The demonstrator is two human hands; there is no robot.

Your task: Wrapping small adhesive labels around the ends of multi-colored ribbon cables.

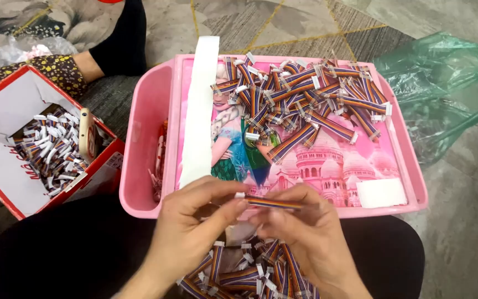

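Two hands, left (186, 221) and right (305, 232), pinch one striped ribbon cable (269, 202); beyond the grip, one pink tray (139, 138), one red box (6, 111), one green bag (443, 88).

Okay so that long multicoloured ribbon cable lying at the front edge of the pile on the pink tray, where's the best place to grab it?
Probably pinch the ribbon cable at its lower left end, coming from the near side. It lies diagonally, flat on the pink tray, and that end pokes clear of the pile, while its upper end is tucked among other cables.
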